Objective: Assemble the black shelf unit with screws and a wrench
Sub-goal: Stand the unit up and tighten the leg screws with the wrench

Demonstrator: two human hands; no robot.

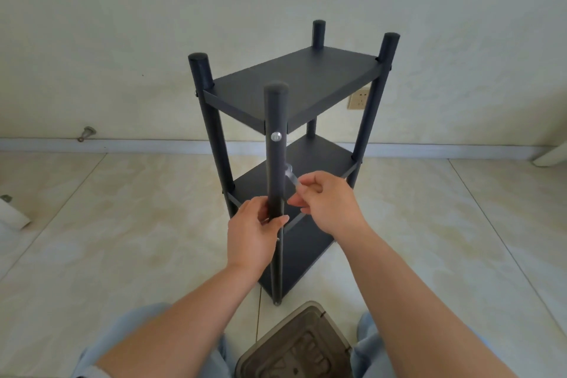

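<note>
Black and matte, the shelf unit (294, 138) stands upright on the tiled floor (122, 224) at the middle of the view, with a pale wall (153, 24) behind it at twelve o'clock. It has four round posts and three flat boards. The top board (294, 83) sits a little below the post tops, the middle board (310, 163) is half hidden behind the near post (276, 150), and the bottom board lies close to the floor. A silver screw head (276, 136) shows on the near post, level with the top board's front corner.

Left hand (254, 236), just below centre, wraps its grip round the near post under the middle board, thumb across the front. Right hand (328, 199), at about three o'clock from the left one and just beside it, pinches the handle of a small silver wrench (291, 176). The wrench head lies against the right side of the near post, at the level of the middle board; motion blur hides what it engages.

At six o'clock a brown plastic tray (294, 344) rests on the floor between the person's light-blue trouser knees. A wall socket (359, 99) shows at about two o'clock, behind the right front post. A small metal door stop (86, 133) sticks out of the skirting at nine o'clock.
</note>
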